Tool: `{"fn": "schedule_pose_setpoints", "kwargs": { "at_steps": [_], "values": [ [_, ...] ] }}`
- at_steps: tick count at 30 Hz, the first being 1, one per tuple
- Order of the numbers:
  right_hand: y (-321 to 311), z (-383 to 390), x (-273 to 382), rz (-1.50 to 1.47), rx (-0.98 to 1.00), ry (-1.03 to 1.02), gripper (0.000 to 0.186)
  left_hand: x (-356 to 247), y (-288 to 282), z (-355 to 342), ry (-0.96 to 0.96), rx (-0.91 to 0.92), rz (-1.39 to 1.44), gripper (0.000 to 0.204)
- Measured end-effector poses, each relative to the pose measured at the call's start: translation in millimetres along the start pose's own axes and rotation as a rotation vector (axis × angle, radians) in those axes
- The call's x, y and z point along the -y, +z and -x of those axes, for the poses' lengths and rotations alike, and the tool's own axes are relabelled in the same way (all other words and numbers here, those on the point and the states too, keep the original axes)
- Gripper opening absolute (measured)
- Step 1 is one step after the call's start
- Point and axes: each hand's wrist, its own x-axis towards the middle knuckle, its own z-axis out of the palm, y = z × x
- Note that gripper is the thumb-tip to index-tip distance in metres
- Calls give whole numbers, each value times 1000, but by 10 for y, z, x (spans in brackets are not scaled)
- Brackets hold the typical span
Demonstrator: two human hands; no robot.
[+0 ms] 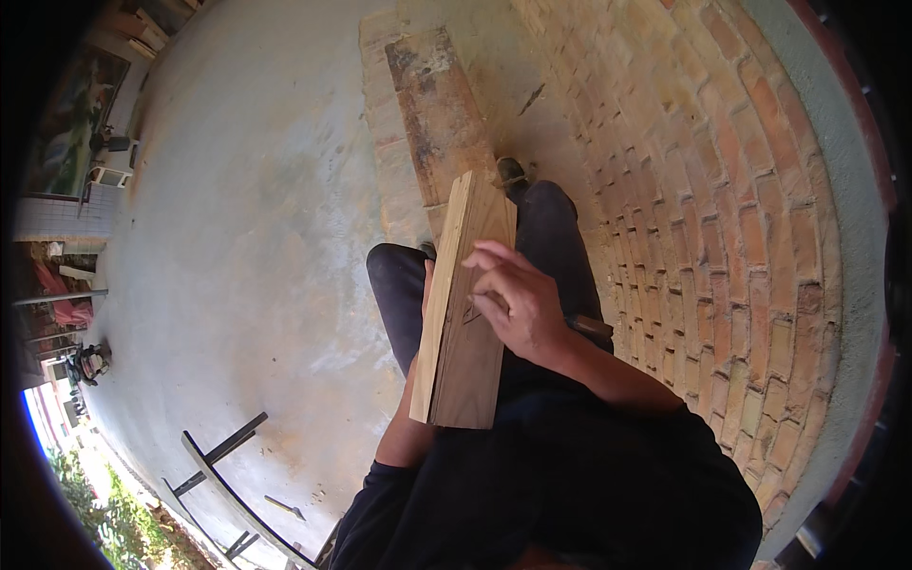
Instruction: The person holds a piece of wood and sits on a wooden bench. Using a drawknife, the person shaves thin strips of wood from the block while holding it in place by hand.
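A pale wooden board (483,366) slants upright over my lap, its narrow edge with a dark lengthwise seam turned to the left. My left hand (427,283) holds it from the left and behind; only a bit of the fingers shows past the edge. My right hand (518,302) is over the board's broad face, fingers bent and thumb drawn toward the fingertips. Something small may be pinched there, but I cannot make it out. Short dark marks show on the wood just below the fingertips.
Ahead lies a stained plank (432,104) on a row of bricks (380,104). A brick wall (703,237) runs along my right. Lower left are a dark metal frame (223,470) and a hammer (285,507) on the concrete floor (256,237). A brown object (589,326) sits by my right thigh.
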Motion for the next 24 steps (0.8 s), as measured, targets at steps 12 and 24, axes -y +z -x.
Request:
{"fn": "schedule_pose_setpoints", "kwargs": {
  "at_steps": [12, 24],
  "values": [
    [-341, -174, -117, -204, -379, 515, 39, 191, 1149, -467, -15, -133, -355, 60],
    [-408, -108, -183, -156, -400, 578, 38, 442, 981, -648, -16, -517, -248, 40]
  ]
}}
